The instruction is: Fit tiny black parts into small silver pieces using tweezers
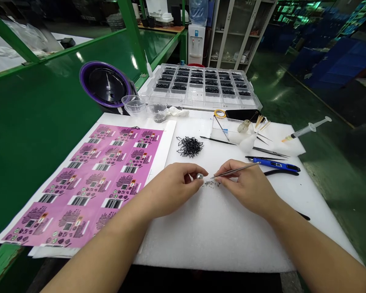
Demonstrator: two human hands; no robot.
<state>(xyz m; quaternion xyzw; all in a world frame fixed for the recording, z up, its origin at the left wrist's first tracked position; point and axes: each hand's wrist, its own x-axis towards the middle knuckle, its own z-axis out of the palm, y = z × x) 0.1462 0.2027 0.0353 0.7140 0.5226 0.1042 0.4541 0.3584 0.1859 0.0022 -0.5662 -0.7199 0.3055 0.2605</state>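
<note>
My left hand (179, 185) is closed, its thumb and fingers around a small shiny silver ball (200, 176). In my right hand (249, 185) are slim metal tweezers (236, 169), their fine tip pointing left toward the ball. The tip and the ball are a little apart. Just below the tip, a scatter of tiny dark bits (212, 184) lies on the white foam surface (213, 232). Farther back rests a tangled pile of black bent pieces (189, 147). What the tweezers may pinch is too small to tell.
Pink printed sheets (93, 183) cover the left. A divided clear tray (198, 95) of black pieces stands behind, with plastic cups (134, 106) and a black-purple lamp-like round object (106, 83). To the right lie a blue pen-like tool (273, 163), a syringe (308, 129) and black-handled pliers (282, 172).
</note>
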